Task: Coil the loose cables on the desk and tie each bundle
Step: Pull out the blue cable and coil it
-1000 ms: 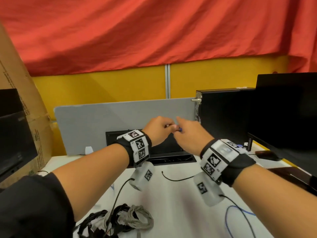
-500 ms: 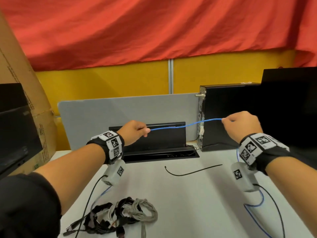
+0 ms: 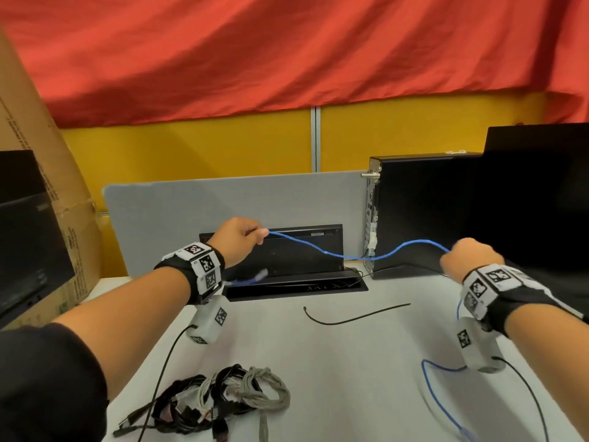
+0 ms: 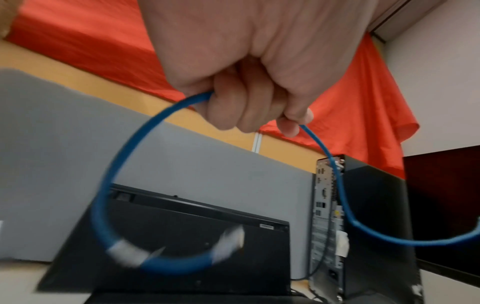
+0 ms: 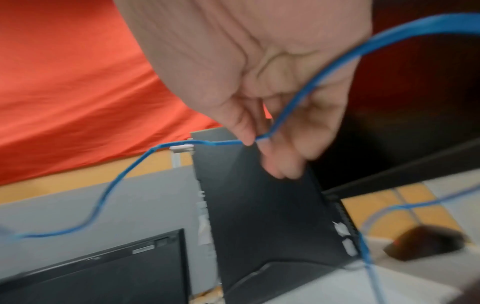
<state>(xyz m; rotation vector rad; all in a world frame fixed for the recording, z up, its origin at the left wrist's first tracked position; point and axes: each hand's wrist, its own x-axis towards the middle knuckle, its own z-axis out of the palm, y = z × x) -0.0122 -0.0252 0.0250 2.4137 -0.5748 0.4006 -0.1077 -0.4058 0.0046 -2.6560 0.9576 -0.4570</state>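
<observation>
Overhead, mid-frame: left hand (image 3: 237,242) and right hand (image 3: 468,260) hold blue cable (image 3: 350,255) sagging between them. Left wrist: fingers (image 4: 241,107) curled around it, blurred plug probably dangling low. Right wrist: fingertips (image 5: 246,131) pinch cable at centre.

Motion smears the blue cable (image 4: 111,185) and its pale plug end in the left wrist view; a dark object (image 5: 426,242), possibly a mouse, blurs beyond recognition in the right wrist view.

No text, label or number is legible anywhere.
</observation>
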